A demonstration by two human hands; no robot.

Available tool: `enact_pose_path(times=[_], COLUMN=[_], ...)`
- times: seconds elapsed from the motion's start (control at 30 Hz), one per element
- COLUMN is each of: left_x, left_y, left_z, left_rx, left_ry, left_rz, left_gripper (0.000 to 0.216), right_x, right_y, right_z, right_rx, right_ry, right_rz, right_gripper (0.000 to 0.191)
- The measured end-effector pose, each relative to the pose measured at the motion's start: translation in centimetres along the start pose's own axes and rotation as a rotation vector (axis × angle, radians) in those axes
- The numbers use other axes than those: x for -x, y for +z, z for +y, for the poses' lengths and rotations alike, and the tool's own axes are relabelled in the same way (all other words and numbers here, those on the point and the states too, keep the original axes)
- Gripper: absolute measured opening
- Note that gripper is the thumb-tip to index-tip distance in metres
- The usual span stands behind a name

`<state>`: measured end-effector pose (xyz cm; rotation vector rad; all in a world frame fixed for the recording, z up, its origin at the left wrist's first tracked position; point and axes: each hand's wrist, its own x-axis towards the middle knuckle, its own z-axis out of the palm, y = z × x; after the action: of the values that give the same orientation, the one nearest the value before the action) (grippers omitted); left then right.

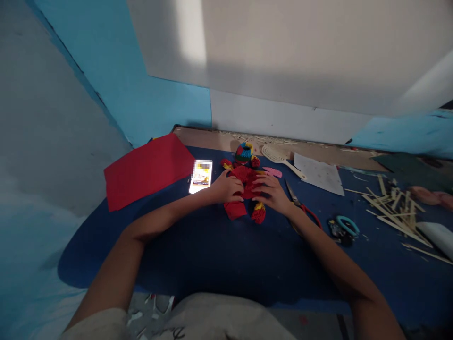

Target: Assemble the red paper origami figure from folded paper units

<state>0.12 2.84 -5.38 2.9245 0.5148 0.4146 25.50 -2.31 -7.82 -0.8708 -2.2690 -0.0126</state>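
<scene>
My left hand (226, 189) has its fingers curled on the left side of a red folded-paper piece (246, 175). From the other side my right hand (272, 192) closes its fingers on the same piece, which both hands partly cover. A round paper piece (244, 153) in blue, yellow, red and green stands just behind. Small red-and-yellow paper pieces lie around, one (258, 215) below my right hand. Under my left hand rests a small stack of red paper (236, 211). A lit phone (201, 176) lies left of my left hand.
Large red sheets (146, 172) lie at the left of the blue table (226, 259). Right of my hands are a hairbrush (283, 159), white paper (318, 173), red-handled scissors (300, 204), a teal-handled tool (347, 225) and scattered wooden sticks (396, 208). A wall stands behind.
</scene>
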Motion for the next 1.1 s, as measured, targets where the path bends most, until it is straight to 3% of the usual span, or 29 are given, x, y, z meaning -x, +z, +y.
enact_pose_path(times=[0.23,0.57,0.83,1.1], left_x=[-0.3,-0.2,0.0,0.1], left_y=[-0.1,0.2,0.3,0.1], left_z=[0.5,1.0,1.9,2.1], left_rx=[0.089,-0.005,0.027,0.079], left_ry=[-0.066,-0.065,-0.032,-0.016], left_rz=[-0.029,-0.076,0.036,0.029], left_gripper=[0.019,0.019,0.026,0.025], right_x=[0.0,0.0,-0.5,-0.6], right_y=[0.3,0.5,0.6,0.8], right_z=[-0.2,-0.2,-1.3,-1.7], right_rx=[-0.071,-0.099,-0.096,-0.111], right_ry=[0.032,0.043,0.024,0.059], right_rz=[-0.002,-0.016,-0.010,-0.031], right_gripper=[0.017,0.016,0.017,0.017])
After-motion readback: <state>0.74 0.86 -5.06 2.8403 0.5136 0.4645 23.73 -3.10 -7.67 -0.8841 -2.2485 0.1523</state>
